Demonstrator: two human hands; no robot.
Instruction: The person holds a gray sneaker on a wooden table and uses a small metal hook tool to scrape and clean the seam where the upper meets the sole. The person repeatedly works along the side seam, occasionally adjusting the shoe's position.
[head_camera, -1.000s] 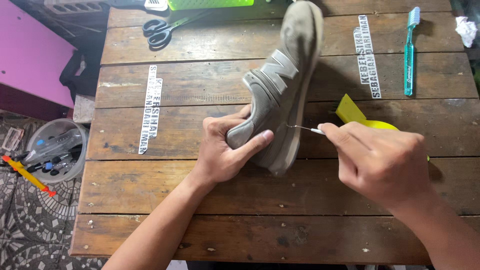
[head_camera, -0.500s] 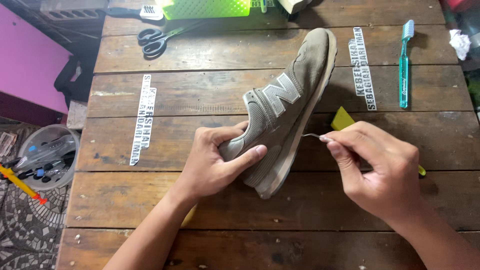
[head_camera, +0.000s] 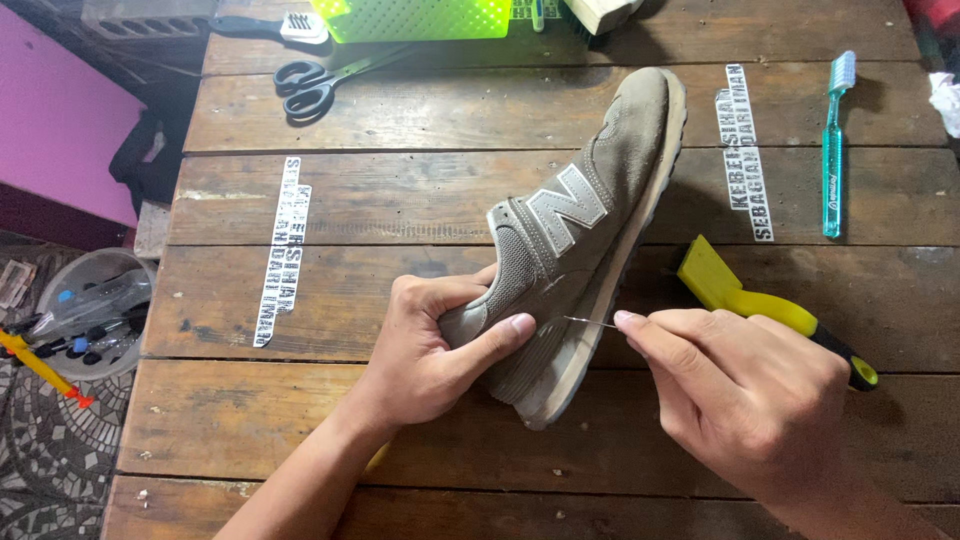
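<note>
Here, the one grey sneaker (head_camera: 570, 240) lies on its side across the middle of the wooden table (head_camera: 400, 200), toe pointing away, heel end nearest the person. The left hand (head_camera: 435, 350) wraps around that heel end, fingers curled over the collar and the thumb pressed flat against the side of the upper, so it is gripping the shoe. The right hand (head_camera: 745, 395) sits just beside the sole edge, its fingers pinched shut on a thin metal needle (head_camera: 590, 322) whose tip reaches the seam where sole meets upper.

Counted: one shoe, one needle, one pair of black-handled scissors (head_camera: 320, 85) at the far left, one teal toothbrush (head_camera: 833, 145) at the far right, one yellow-handled tool (head_camera: 760, 305) partly hidden behind the right hand, and two printed paper strips (head_camera: 282, 250) lying flat on the planks.

The shoe is suede and mesh with a pale, ridged rubber sole. The table is made of worn, stained planks with gaps between them. A bright green perforated plastic basket (head_camera: 420, 18) stands at the far edge.
</note>
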